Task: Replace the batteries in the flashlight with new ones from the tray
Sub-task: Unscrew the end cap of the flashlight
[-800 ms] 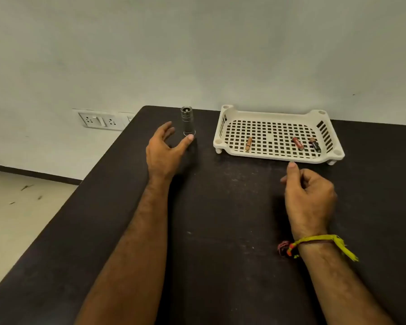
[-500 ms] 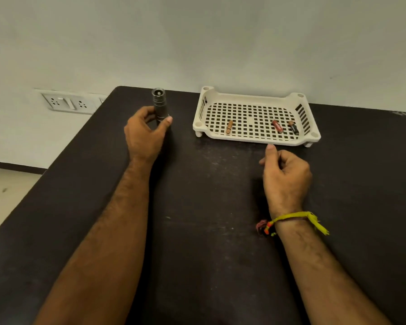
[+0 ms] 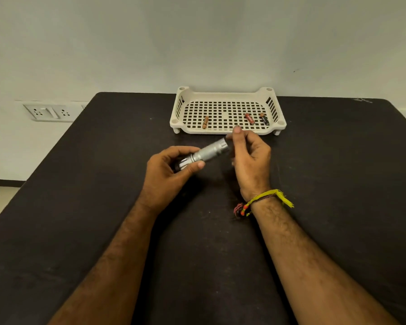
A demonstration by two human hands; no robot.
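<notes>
A silver metal flashlight (image 3: 210, 152) lies nearly level in the air above the black table, between both hands. My left hand (image 3: 168, 173) is wrapped around its head end at the lower left. My right hand (image 3: 250, 158) pinches its tail end at the upper right with thumb and fingers. Behind the hands stands a cream perforated tray (image 3: 227, 131). In it lie a copper-coloured battery (image 3: 205, 122) at the left, a red battery (image 3: 249, 118) and a black battery (image 3: 264, 119) at the right.
The black table (image 3: 103, 207) reaches to the white wall behind the tray. A wall socket plate (image 3: 47, 111) sits beyond the table's left edge. A yellow thread band (image 3: 265, 199) circles my right wrist.
My left hand has lifted the flashlight from its upright stand at the back left and brought it to the middle, laid over sideways. My right hand has come up and taken its tail end.
</notes>
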